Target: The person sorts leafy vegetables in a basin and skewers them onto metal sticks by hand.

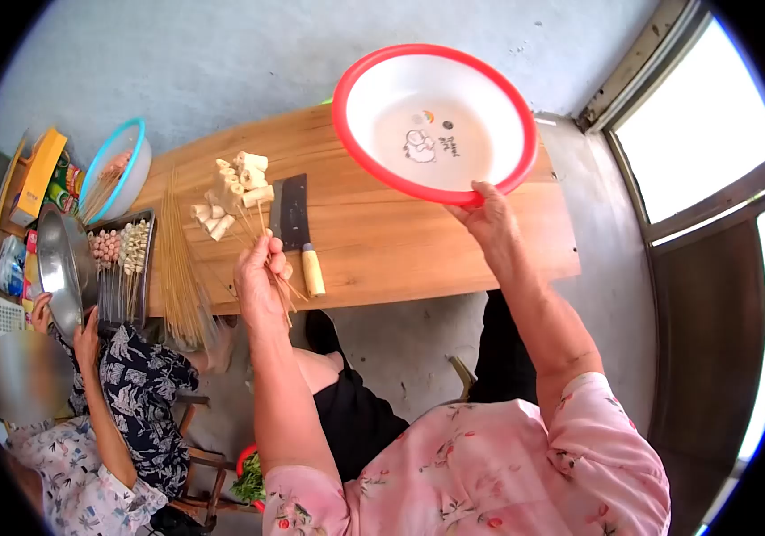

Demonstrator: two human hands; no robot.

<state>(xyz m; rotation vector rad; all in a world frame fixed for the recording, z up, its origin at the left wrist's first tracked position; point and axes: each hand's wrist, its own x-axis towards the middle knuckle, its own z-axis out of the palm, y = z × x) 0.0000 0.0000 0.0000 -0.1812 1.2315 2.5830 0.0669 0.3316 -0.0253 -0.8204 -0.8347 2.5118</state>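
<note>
My right hand (490,219) grips the near rim of a white plastic basin (391,98) with a red edge, tilted up above the right part of the table. Cartoon prints show on its inside, and I see no food in it. My left hand (264,277) is closed around several thin wooden skewers, with pale rolled food pieces (255,170) at their far ends over the table. Just right of that hand lies a cleaver (291,214) with a wooden handle. Loose bamboo skewers (179,259) are spread to the left.
Left on the wooden table (454,259) are a metal tray (147,268) of filled skewers and a blue-rimmed basin (139,170). A co-worker at lower left holds a metal bowl (59,268). A red-rimmed container of greens (248,482) stands below.
</note>
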